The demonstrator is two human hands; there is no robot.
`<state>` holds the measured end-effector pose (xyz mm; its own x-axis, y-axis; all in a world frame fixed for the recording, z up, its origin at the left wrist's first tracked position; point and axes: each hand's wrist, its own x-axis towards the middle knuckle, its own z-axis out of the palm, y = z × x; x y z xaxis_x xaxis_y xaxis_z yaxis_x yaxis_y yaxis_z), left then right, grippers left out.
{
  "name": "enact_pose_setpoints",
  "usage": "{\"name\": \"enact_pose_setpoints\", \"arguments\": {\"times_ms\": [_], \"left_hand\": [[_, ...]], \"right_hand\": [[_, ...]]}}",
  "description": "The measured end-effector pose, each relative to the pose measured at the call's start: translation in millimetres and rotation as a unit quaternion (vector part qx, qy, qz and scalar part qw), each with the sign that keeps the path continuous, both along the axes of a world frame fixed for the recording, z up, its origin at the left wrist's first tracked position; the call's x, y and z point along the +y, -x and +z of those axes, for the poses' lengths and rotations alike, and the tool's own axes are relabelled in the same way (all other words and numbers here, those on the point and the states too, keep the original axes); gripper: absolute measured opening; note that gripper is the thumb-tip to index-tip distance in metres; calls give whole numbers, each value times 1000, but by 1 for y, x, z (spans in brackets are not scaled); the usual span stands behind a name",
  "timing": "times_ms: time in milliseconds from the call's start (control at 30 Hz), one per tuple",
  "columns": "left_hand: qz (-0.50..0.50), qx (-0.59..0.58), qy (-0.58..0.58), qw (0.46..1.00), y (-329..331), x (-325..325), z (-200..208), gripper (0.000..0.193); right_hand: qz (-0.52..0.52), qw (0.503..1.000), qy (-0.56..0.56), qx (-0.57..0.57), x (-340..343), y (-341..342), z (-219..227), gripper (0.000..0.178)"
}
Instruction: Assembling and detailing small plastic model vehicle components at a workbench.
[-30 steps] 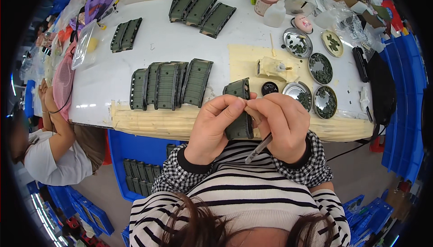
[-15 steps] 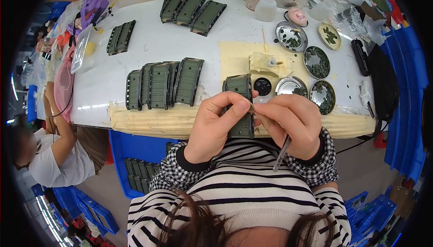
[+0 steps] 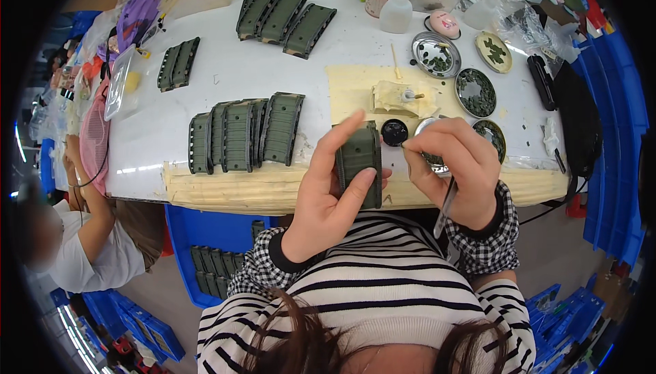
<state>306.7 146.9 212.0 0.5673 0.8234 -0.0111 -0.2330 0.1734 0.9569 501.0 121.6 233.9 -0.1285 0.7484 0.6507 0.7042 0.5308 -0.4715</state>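
Note:
My left hand [image 3: 321, 213] grips a dark green, slightly curved ribbed panel [image 3: 358, 150] with dark toothed edges. Its thumb lies across the front, fingers are behind, and the index finger is raised along one side. My right hand [image 3: 465, 169] is closed, its fingertips pinched beside a small round pot of black stuff [image 3: 395, 132]. A slim metal tool [image 3: 445, 209] sticks out of that palm toward me; its working end is hidden. Whether something tiny sits in the pinch is too small to tell. Round tins [image 3: 476, 92] of small dark green pieces stand beyond that hand.
More green panels stand in rows [image 3: 239, 135] at the left and lie in a far group [image 3: 283, 22]. A tape-wrapped block with a peg [image 3: 404, 99] sits behind the pot. A blue crate [image 3: 198, 220] holds more panels below the table. Another person [image 3: 96, 237] sits at left.
My right hand has drawn away from the panel, rightward and outward to the black pot. My left index finger has lifted, and the thumb now rests lower on the panel.

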Motion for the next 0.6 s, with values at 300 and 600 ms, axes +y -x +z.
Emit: {"name": "enact_pose_setpoints", "arguments": {"times_ms": [300,600], "left_hand": [[-56,84,-149,984,6,-1,-8,91],[-45,119,-204,971,6,-5,-10,88]], "right_hand": [[16,998,51,-27,5,-3,-3,22],[30,992,45,-116,0,-8,-1,24]]}}
